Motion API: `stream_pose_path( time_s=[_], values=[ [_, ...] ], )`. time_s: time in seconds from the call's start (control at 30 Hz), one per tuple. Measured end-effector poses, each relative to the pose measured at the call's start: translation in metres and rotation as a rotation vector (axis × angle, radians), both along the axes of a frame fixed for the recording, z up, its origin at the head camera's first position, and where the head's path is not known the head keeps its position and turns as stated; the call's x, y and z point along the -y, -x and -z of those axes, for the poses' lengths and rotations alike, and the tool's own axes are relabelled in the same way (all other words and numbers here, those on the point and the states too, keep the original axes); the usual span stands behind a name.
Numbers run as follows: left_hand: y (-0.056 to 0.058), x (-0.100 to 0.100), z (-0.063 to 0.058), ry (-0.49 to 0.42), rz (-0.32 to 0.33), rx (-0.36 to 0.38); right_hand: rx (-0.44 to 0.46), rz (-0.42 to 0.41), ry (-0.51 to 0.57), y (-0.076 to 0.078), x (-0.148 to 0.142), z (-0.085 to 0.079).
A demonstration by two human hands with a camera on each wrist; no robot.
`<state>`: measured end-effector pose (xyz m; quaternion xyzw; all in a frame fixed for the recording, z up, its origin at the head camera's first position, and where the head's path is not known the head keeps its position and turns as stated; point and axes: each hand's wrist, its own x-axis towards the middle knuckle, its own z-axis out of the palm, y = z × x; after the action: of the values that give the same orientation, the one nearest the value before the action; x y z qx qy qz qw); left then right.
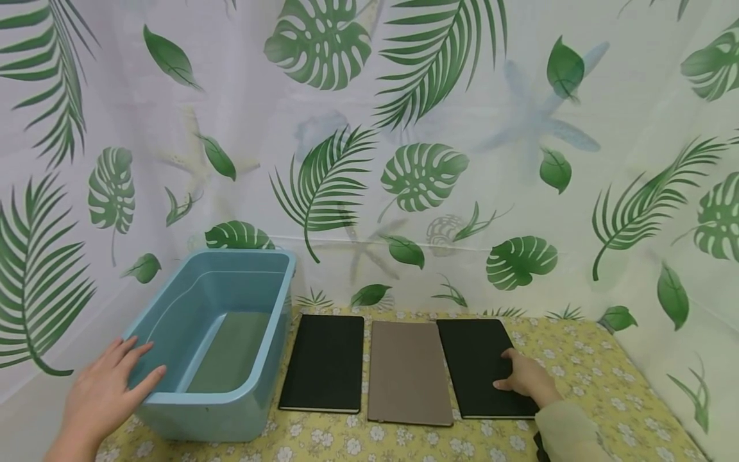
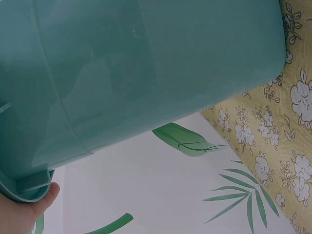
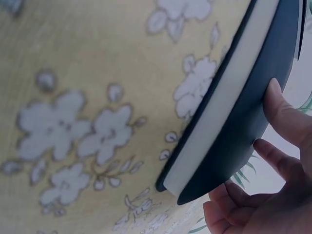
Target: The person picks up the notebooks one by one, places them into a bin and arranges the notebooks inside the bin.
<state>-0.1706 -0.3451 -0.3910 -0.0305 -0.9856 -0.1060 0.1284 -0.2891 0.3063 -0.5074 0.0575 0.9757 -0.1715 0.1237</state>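
My left hand (image 1: pixel 110 385) rests on the front left corner of a blue plastic tub (image 1: pixel 213 416), its fingers spread over the rim. In the left wrist view the tub's outer wall (image 2: pixel 146 73) fills the top, and one fingertip (image 2: pixel 52 189) shows beside the rim. My right hand (image 1: pixel 528 377) holds the right edge of a black notebook (image 1: pixel 476 359) that lies on the table. In the right wrist view the thumb (image 3: pixel 282 109) and a finger press on the dark cover (image 3: pixel 239 136), with other fingers curled at its edge.
A brown notebook (image 1: pixel 410 372) and another black notebook (image 1: pixel 323 362) lie between the tub and my right hand. A yellow floral cloth (image 1: pixel 612 398) covers the table. A white curtain with green leaves (image 1: pixel 404 256) hangs behind and at the sides. Something greenish lies flat in the tub.
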Motion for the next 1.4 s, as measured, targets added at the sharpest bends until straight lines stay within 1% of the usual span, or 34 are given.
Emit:
stream_pose_path(
  time_s=[0.07,0.13,0.23,0.33,0.43,0.57,0.7,0.87,0.93,1.07,1.13,1.23,1.3,1.4],
  values=[
    [0.0,0.0,0.0,-0.002,-0.002,0.006,0.006,0.012,0.026,0.003,-0.003,0.004],
    [0.0,0.001,0.0,-0.005,-0.003,0.014,0.014,0.017,0.057,0.003,-0.003,0.001],
    [0.0,0.001,0.001,-0.007,-0.005,0.01,0.016,0.032,0.106,-0.002,0.003,-0.01],
    [0.0,0.001,0.001,-0.007,-0.004,0.005,0.016,0.03,0.149,-0.01,0.008,-0.022],
    [0.001,0.001,0.001,-0.002,-0.003,-0.003,0.049,0.051,0.196,-0.014,0.009,-0.027],
    [0.001,0.0,0.002,0.003,-0.002,-0.008,0.091,0.067,0.266,-0.015,0.006,-0.027],
    [0.001,-0.001,0.002,-0.003,0.009,-0.009,0.105,0.053,0.315,-0.015,0.003,-0.027],
    [0.001,0.0,0.002,0.001,0.011,-0.037,0.099,0.044,0.427,-0.016,-0.001,-0.028],
    [0.001,0.0,0.001,0.007,0.011,-0.036,0.088,0.044,0.479,-0.017,-0.004,-0.028],
    [0.001,-0.001,0.001,0.011,0.012,-0.03,0.068,0.043,0.542,-0.016,-0.013,-0.022],
    [0.002,-0.001,0.002,0.014,0.012,-0.04,0.069,0.043,0.59,-0.016,-0.017,-0.021],
    [0.002,0.0,0.002,0.016,0.013,-0.057,0.092,0.056,0.705,-0.018,-0.02,-0.025],
    [0.001,0.0,0.002,0.013,0.014,-0.061,0.106,0.051,0.796,-0.019,-0.022,-0.027],
    [0.001,0.001,0.003,0.007,0.012,-0.062,0.132,0.045,0.898,-0.022,-0.025,-0.028]
  ],
)
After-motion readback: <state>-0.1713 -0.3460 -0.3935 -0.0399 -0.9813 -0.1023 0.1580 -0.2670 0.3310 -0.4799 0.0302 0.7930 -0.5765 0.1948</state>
